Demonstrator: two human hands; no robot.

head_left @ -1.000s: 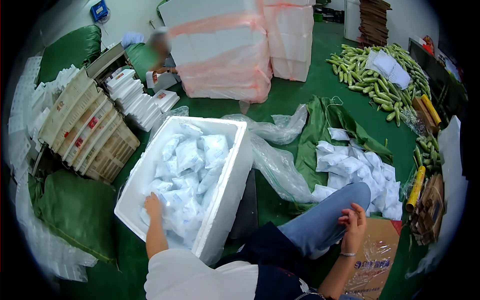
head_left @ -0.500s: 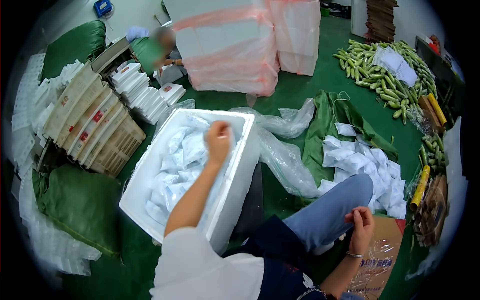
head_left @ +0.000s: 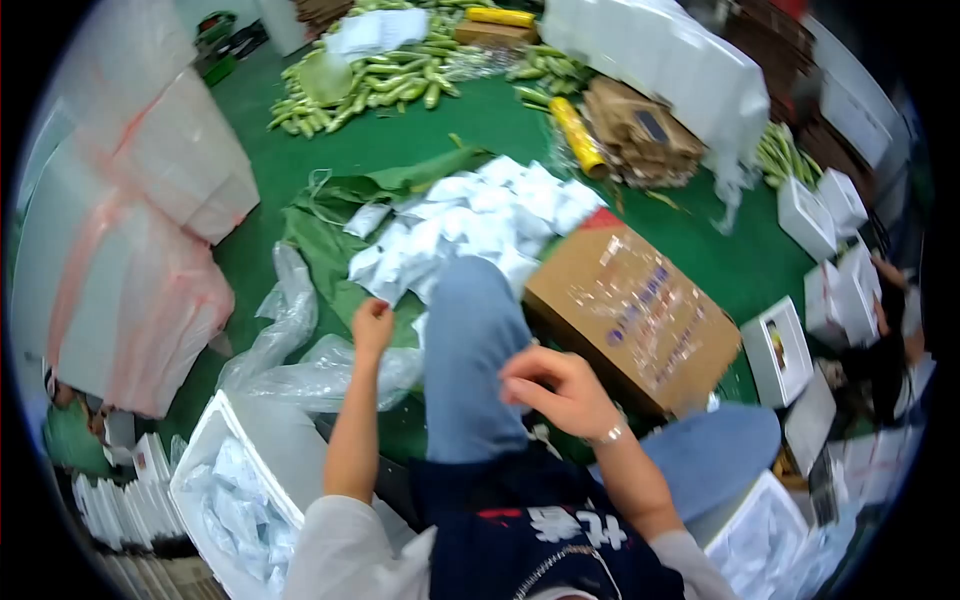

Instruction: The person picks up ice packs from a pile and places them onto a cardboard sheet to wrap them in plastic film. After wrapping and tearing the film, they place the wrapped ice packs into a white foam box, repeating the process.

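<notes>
A heap of white pillow-shaped packets (head_left: 480, 225) lies on a spread green sack (head_left: 325, 235) on the floor. My left hand (head_left: 373, 327) is at the near left edge of the heap, its fingers curled together; whether anything is in them is hidden. My right hand (head_left: 560, 388) hangs over my knee with loosely bent fingers, the thumb apart from them, and no object shows in it. At lower left, a white foam box (head_left: 205, 430) holds similar packets (head_left: 235, 500).
Clear plastic wrap (head_left: 340, 370) lies between box and sack. A brown carton (head_left: 640, 310) stands at right. Wrapped white blocks (head_left: 130, 250) rise at left. Long green vegetables (head_left: 390, 85) are piled behind. Another foam box (head_left: 765, 540) and a person (head_left: 885, 340) are at right.
The view has turned to the right. My left hand has left the space over the foam box and come to the packet heap. My right hand has moved over my knee.
</notes>
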